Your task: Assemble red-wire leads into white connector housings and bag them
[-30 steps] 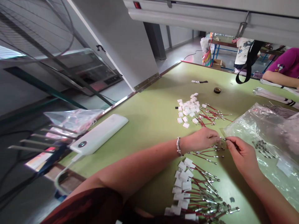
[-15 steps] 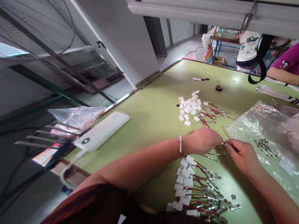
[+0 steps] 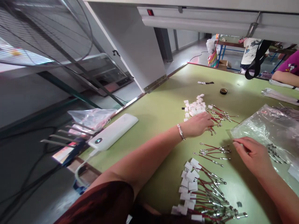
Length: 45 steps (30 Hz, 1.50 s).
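red wires with white connectors [image 3: 202, 111], heaped

Our left hand [image 3: 198, 123] has left the right hand [image 3: 253, 154] and reached out to the far pile of red wires [image 3: 218, 115]. The right hand now rests by the plastic bag [image 3: 261, 127].

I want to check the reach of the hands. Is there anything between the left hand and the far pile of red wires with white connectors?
Nothing visible stands between. The left hand already lies at the near edge of the far pile of red wires with white plastic connectors on the green table, fingertips among the wires.
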Each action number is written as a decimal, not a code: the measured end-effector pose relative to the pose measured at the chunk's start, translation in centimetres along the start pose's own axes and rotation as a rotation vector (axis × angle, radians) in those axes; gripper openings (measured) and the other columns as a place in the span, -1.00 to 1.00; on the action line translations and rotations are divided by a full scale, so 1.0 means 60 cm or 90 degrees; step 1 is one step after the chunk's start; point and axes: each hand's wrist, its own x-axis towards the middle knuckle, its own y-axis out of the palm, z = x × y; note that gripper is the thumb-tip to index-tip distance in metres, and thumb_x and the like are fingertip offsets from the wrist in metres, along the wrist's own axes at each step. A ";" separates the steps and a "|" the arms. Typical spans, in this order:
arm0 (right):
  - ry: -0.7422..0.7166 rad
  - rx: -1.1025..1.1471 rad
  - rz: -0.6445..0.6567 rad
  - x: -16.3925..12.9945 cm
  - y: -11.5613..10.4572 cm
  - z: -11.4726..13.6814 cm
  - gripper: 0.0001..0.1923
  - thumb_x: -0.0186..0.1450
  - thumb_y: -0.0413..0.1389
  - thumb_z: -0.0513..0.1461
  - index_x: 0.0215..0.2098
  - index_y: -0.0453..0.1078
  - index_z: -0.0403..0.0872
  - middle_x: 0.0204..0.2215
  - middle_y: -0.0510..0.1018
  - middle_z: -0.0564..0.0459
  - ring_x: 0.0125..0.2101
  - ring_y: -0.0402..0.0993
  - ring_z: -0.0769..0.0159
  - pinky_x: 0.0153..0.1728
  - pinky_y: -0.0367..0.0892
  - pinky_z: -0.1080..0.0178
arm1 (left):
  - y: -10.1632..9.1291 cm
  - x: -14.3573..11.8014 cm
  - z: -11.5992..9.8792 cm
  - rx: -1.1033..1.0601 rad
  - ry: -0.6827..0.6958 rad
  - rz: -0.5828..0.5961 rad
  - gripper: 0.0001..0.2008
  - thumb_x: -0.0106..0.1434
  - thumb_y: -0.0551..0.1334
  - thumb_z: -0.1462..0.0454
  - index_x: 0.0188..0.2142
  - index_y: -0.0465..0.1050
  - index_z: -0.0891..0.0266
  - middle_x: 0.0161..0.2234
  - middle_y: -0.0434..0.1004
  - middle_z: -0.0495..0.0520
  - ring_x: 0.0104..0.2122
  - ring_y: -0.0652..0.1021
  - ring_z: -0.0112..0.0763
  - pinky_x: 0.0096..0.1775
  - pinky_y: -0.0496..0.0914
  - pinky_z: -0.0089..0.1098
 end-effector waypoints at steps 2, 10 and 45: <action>0.023 -0.008 -0.049 0.006 -0.017 -0.006 -0.76 0.32 0.03 -0.10 -0.31 0.49 -0.02 -0.37 0.58 0.05 -0.41 0.48 0.33 -0.37 0.35 0.26 | 0.015 0.010 -0.009 0.004 0.009 -0.011 -0.80 0.36 0.08 0.31 -0.20 0.49 0.26 -0.26 0.39 0.13 -0.18 0.37 -0.27 -0.12 0.32 -0.28; 0.057 -0.129 -0.138 0.019 -0.073 -0.040 -0.71 0.27 0.04 -0.04 -0.38 0.50 -0.04 -0.48 0.58 0.06 -0.49 0.44 0.34 -0.44 0.27 0.30 | 0.035 0.040 -0.014 -0.037 -0.009 -0.069 -0.80 0.38 0.05 0.30 -0.30 0.42 0.30 -0.25 0.41 0.12 -0.21 0.38 -0.31 -0.09 0.31 -0.29; 0.156 0.189 -0.007 0.001 -0.005 0.055 -0.77 0.29 0.04 -0.09 -0.34 0.44 -0.05 -0.53 0.48 0.11 -0.55 0.35 0.38 -0.51 0.29 0.34 | -0.001 0.011 -0.118 -0.870 -0.260 0.067 -0.73 0.11 0.32 0.10 -0.39 0.55 0.29 -0.48 0.53 0.02 -0.57 0.32 -0.59 -0.50 0.23 -0.44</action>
